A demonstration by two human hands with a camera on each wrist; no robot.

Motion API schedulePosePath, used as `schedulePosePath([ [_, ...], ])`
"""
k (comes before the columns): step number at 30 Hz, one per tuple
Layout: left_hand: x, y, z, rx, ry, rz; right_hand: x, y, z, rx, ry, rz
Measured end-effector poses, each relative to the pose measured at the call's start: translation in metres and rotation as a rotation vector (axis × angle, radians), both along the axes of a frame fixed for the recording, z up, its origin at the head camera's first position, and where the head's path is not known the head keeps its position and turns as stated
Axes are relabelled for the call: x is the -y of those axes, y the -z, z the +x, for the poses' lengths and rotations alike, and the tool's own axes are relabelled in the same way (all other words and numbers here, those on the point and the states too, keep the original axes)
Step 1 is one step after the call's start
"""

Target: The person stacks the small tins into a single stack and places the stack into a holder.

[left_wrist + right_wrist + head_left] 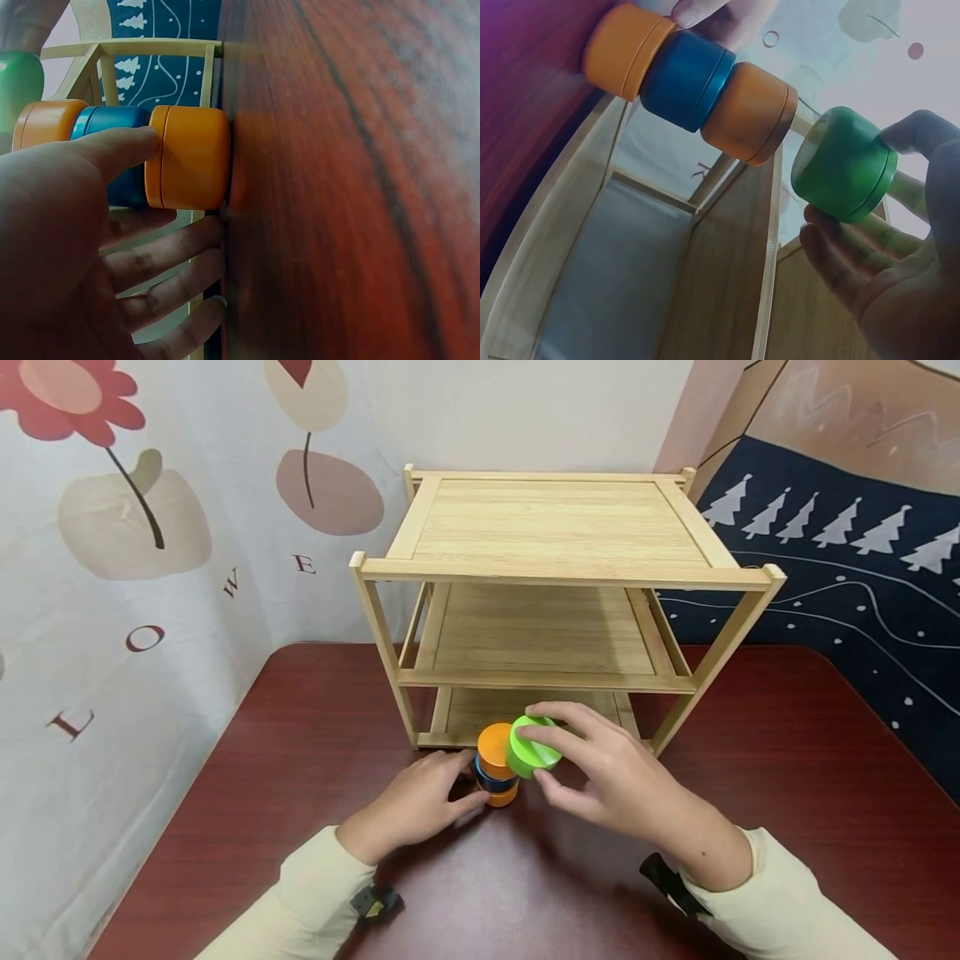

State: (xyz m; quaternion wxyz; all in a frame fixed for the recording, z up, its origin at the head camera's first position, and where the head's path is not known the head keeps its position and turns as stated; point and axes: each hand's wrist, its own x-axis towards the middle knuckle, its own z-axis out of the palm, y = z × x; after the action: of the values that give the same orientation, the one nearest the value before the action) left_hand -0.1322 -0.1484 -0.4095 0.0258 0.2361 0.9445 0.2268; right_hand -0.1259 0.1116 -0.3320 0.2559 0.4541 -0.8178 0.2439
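**Right hand point(611, 768) pinching green jar point(844, 165), left hand point(420, 797) on stack point(495, 783)**

Landmark = the stack: three round jars, standing upright on the red-brown table point(525, 893). Order from the table up: bottom orange jar point(191, 157), blue jar point(686, 79), top orange jar point(493, 747). Each shows a seam line near its upper end.

Right: I've got the green jar gripped by its sides, thumb on one side, fingers on the other. Jar sits above the stack, slightly to its right. Right wrist view shows a gap between it and the top orange jar, so no contact.

Left: at the stack's left side, not clenched. Fingers relaxed and spread, thumb laid across the blue jar with its tip at the seam of the bottom orange jar. Index is at the stack's far side; can't tell how hard it presses, if at all. Other fingers reach past the stack, low near the table.

Surroundings: wooden rack point(555, 527), three shelves, just behind the stack. Pale curtain point(225, 485) with flowers and red letters, behind and left of the stack. Dark blue cloth point(810, 585) with white trees, behind and right of it.
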Motion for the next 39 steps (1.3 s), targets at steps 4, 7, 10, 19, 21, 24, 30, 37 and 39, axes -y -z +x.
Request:
schedulePosePath([
  [4, 0.0, 0.0, 0.0, 0.006, 0.001, 0.0, 0.002, 0.0, -0.003, -0.012, -0.004, 0.014],
  [7, 0.0, 0.0, 0.0, 0.005, 0.0, -0.002, 0.003, 0.001, -0.005, -0.016, -0.011, 0.018],
  [10, 0.0, 0.0, 0.001, 0.007, -0.003, -0.003, 0.004, 0.001, -0.006, -0.006, -0.01, 0.021],
  [19, 0.0, 0.0, 0.0, 0.022, -0.003, 0.001, 0.009, 0.001, -0.009, 0.001, -0.011, 0.03],
  [21, 0.0, 0.0, 0.0, 0.023, -0.004, -0.001, 0.01, 0.001, -0.01, 0.0, -0.012, 0.032],
  [24, 0.0, 0.0, 0.0, 0.026, -0.004, -0.003, 0.012, 0.002, -0.012, 0.002, -0.015, 0.031],
  [30, 0.0, 0.0, 0.0, 0.026, -0.003, -0.001, 0.017, 0.002, -0.013, 0.005, -0.021, 0.019],
  [37, 0.0, 0.0, -0.001, 0.015, 0.001, 0.0, 0.022, 0.001, -0.014, 0.013, -0.023, 0.036],
  [39, 0.0, -0.001, -0.001, 0.018, 0.001, 0.001, 0.023, 0.001, -0.014, 0.014, -0.024, 0.039],
])
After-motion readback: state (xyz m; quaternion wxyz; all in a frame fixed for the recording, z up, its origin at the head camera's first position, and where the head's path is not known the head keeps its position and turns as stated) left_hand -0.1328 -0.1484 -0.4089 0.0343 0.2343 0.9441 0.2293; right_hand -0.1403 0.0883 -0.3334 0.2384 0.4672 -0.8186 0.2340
